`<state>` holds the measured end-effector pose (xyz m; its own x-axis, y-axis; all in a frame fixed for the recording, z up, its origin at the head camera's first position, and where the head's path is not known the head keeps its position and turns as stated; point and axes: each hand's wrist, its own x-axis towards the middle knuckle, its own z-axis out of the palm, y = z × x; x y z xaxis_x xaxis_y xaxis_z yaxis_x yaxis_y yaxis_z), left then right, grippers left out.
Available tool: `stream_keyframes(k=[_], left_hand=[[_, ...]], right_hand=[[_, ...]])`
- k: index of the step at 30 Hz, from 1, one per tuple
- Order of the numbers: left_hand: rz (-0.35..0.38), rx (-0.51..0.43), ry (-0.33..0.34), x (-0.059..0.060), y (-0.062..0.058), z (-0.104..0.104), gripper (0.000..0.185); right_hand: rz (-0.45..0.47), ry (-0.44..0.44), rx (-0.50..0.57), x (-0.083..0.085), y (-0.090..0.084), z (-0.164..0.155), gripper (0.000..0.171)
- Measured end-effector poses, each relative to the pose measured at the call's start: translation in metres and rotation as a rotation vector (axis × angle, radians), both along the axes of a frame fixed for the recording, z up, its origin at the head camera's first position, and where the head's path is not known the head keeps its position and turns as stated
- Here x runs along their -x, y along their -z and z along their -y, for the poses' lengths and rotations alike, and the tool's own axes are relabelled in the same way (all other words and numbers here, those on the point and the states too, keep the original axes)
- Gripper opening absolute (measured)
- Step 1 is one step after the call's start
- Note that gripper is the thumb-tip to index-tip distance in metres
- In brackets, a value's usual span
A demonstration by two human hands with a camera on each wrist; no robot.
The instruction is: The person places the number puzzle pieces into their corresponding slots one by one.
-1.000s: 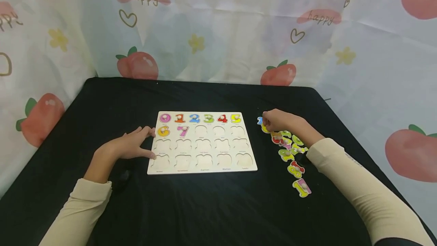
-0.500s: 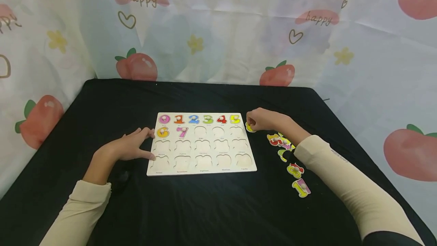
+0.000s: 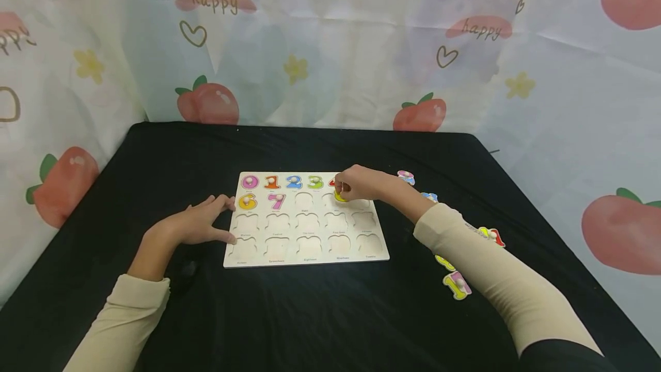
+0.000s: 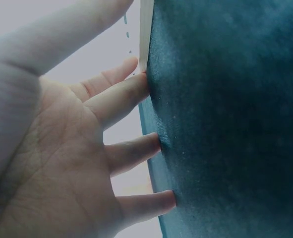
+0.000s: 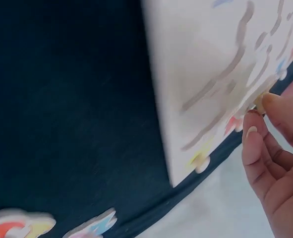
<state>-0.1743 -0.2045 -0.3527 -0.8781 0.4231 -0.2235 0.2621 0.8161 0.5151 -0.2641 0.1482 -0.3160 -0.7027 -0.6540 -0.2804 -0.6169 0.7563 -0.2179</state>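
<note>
The board [image 3: 292, 223] lies on the tabletop [image 3: 310, 320], a gap separating its right edge from loose pieces [image 3: 457, 285]. Left hand [image 3: 193, 223], fingers spread, touches its left edge; right hand [image 3: 364, 182] pinches a yellow piece [image 3: 338, 196] over row two.

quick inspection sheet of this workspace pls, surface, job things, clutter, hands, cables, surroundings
surface: black cloth, some wrinkles
job's things: number board lies flat; seated pieces include 0, 1, 2, 3, 6 and 7; loose pieces lie to its right, some behind the right sleeve
clutter: dark shape by the left wrist, too dim to identify
left hand: fingers spread, touching the board's left edge
right hand: pinches a yellow piece over the board
cables: nothing seen
surroundings: curtain printed with fruit, flowers, hearts and "happy"
</note>
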Motion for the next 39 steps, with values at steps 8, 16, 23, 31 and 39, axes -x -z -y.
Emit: stream_keyframes(k=[8, 16, 23, 31, 39], left_hand=[[-0.006, -0.004, 0.003, -0.001, 0.000, -0.001, 0.078], [-0.008, -0.006, 0.001, 0.001, 0.003, -0.001, 0.078], [-0.011, -0.005, -0.002, 0.001, 0.001, 0.000, 0.078], [-0.009, -0.006, -0.003, 0.001, 0.000, 0.000, 0.076], [-0.009, 0.001, -0.006, 0.001, 0.003, 0.001, 0.077]], right_hand=[[0.000, 0.004, 0.016, -0.003, 0.007, 0.032, 0.007], [-0.046, -0.027, 0.019, -0.005, 0.014, 0.052, 0.006], [-0.095, -0.068, 0.042, -0.003, 0.019, 0.060, 0.009], [-0.117, -0.077, 0.051, -0.003, 0.025, 0.071, 0.007], [-0.103, -0.061, 0.046, -0.005, 0.027, 0.071, 0.009]])
